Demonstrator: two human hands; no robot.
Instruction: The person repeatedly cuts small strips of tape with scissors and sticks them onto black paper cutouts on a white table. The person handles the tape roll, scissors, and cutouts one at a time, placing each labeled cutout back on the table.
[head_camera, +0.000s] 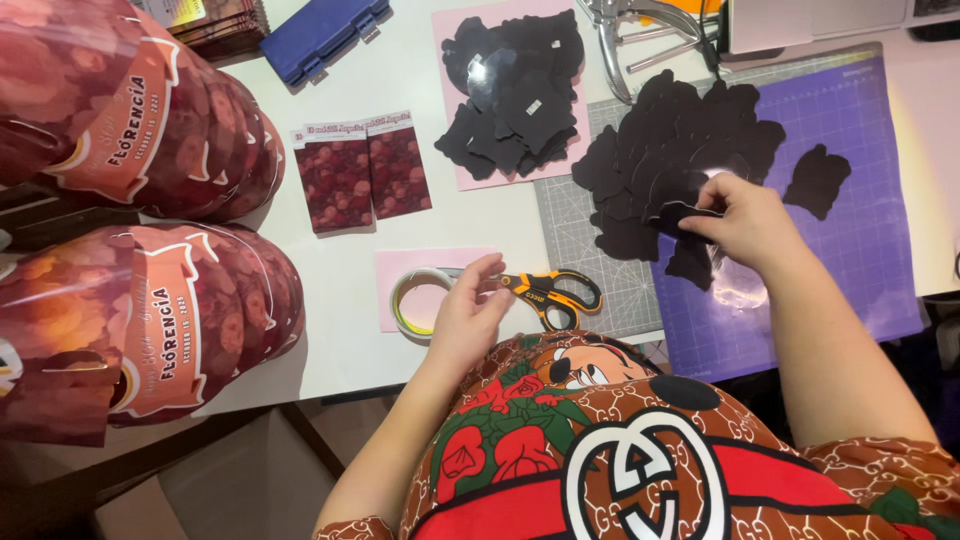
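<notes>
Pinching a black cutout (688, 212) from the pile (660, 160), the right hand (745, 222) may drag neighbours off, while the half-open left hand (470, 312) touches the tape roll (420, 300).

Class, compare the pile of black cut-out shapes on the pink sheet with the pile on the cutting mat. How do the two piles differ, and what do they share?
The pile on the pink sheet is smaller and more compact; the pile on the cutting mat spreads wider. No hand touches the pink-sheet pile, while the right hand pinches a piece at the mat pile's edge. The mat pile also has one lone cut-out lying apart. Both are black, scalloped, overlapping paper shapes.
</notes>
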